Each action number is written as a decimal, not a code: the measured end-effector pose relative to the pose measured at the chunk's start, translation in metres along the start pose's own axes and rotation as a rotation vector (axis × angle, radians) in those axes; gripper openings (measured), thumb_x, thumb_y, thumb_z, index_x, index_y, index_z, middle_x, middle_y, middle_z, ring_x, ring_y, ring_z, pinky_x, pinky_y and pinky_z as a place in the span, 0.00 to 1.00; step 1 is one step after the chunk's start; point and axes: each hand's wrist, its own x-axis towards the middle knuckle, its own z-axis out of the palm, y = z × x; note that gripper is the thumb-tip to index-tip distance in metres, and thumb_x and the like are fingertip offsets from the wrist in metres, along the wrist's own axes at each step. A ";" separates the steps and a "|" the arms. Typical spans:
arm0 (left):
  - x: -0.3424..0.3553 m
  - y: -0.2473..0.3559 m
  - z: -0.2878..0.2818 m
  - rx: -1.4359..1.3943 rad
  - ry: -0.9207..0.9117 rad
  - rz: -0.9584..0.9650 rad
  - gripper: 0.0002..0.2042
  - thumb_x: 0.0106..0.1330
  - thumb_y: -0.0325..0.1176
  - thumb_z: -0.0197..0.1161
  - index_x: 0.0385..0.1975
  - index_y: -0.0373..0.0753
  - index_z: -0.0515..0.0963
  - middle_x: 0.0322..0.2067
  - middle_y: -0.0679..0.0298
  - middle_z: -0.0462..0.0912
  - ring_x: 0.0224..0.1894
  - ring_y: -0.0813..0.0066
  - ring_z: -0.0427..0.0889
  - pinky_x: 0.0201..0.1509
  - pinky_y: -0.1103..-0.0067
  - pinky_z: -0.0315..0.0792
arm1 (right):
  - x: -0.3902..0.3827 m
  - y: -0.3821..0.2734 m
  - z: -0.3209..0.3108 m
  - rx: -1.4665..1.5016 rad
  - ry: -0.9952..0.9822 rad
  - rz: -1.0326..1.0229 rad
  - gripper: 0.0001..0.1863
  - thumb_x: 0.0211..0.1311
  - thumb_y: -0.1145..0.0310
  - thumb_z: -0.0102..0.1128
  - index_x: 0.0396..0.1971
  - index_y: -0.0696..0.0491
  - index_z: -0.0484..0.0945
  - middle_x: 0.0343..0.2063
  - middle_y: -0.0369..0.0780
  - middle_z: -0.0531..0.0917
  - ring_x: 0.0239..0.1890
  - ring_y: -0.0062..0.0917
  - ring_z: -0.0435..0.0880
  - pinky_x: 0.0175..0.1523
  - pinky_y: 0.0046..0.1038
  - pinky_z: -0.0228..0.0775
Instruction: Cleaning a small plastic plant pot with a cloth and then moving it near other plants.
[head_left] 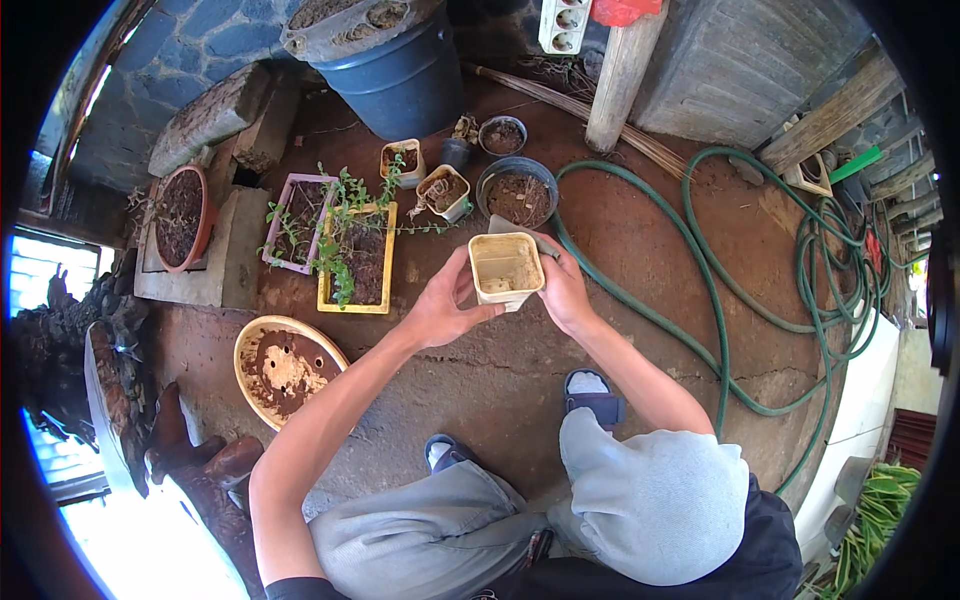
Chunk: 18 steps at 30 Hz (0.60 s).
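Note:
My left hand [450, 305] and my right hand [560, 285] grip a small square cream plastic pot [506, 270] from either side, its open top tilted toward me; its inside looks stained, with bits of dirt at the bottom. A thin greyish piece [510, 225] shows behind it by my right fingers; what it is I cannot make out. Beyond my hands stand a round dark pot of soil [517, 203], a small square pot [443, 192] with dry stems, and a yellow rectangular planter [355, 280] with leafy plants. An empty oval planter [288, 375] lies left of my left forearm.
A large blue tub [390, 90] stands at the back, a purple planter [298, 225] left of it, nearer. A terracotta pot [185, 220] rests on concrete blocks [220, 270]. A green hose [720, 330] loops across the right floor. Dark driftwood [185, 460] is at left, a wooden post [625, 85] behind.

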 end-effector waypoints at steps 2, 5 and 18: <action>0.002 -0.007 -0.006 -0.086 0.001 0.002 0.42 0.66 0.22 0.77 0.77 0.38 0.58 0.74 0.55 0.69 0.78 0.64 0.68 0.85 0.62 0.61 | 0.001 0.002 0.000 0.054 -0.026 0.017 0.23 0.80 0.74 0.49 0.70 0.56 0.75 0.58 0.39 0.85 0.55 0.20 0.85 0.56 0.24 0.79; 0.005 -0.003 -0.017 -0.139 0.121 0.017 0.39 0.70 0.25 0.75 0.77 0.36 0.59 0.72 0.55 0.72 0.76 0.64 0.71 0.82 0.63 0.66 | -0.007 0.001 0.010 0.035 -0.043 -0.001 0.24 0.80 0.73 0.50 0.72 0.58 0.74 0.64 0.44 0.84 0.57 0.22 0.85 0.63 0.26 0.76; -0.001 -0.007 -0.040 -0.336 0.158 -0.184 0.31 0.82 0.35 0.62 0.78 0.39 0.55 0.70 0.59 0.75 0.73 0.64 0.75 0.77 0.61 0.72 | -0.006 -0.019 0.015 -0.450 0.019 -0.308 0.26 0.81 0.74 0.52 0.76 0.56 0.71 0.73 0.47 0.77 0.74 0.31 0.75 0.77 0.31 0.64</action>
